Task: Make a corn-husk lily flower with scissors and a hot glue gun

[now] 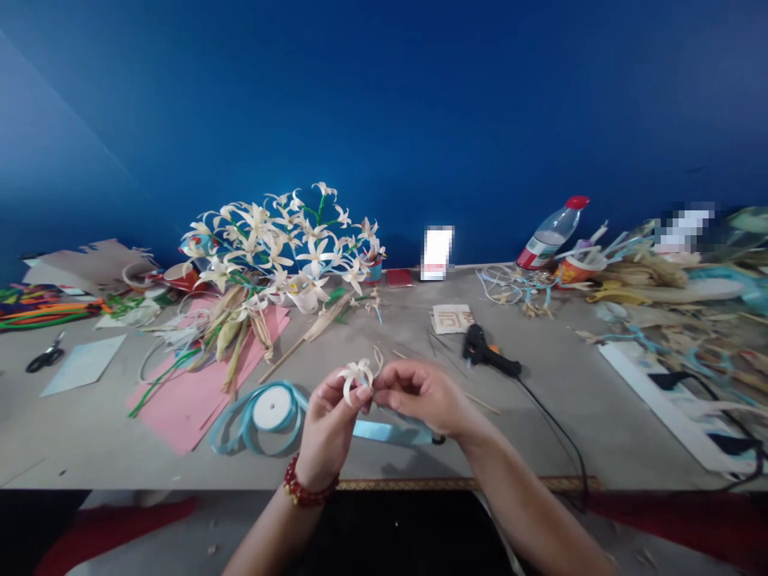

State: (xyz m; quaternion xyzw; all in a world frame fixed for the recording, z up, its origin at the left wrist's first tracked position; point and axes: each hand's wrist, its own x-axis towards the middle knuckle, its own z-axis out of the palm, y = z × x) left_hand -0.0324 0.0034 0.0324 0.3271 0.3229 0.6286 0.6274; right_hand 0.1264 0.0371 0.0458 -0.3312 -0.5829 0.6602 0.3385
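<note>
Above the middle of the table, my left hand (332, 416) pinches a small white handmade flower (358, 378) with curled petals between thumb and fingers. Close against it on the right, my right hand (423, 394) is closed, thumb to forefinger, beside the flower's base. A thin pale strip (378, 360) curls up from between the right fingertips. Below the hands lies a light blue ribbon (390, 433). A white ribbon spool (275, 407) with blue ribbon looped around it rests left of my left hand. The flower's underside is hidden by my fingers.
Many white flowers (315, 254) on green stems stand at the back left. Pink paper (180, 400) and scissors (46, 353) lie left. A black glue gun (487, 350) with its cord, a power strip (660, 408) and a tilted bottle (549, 234) are right. A phone (438, 252) leans behind.
</note>
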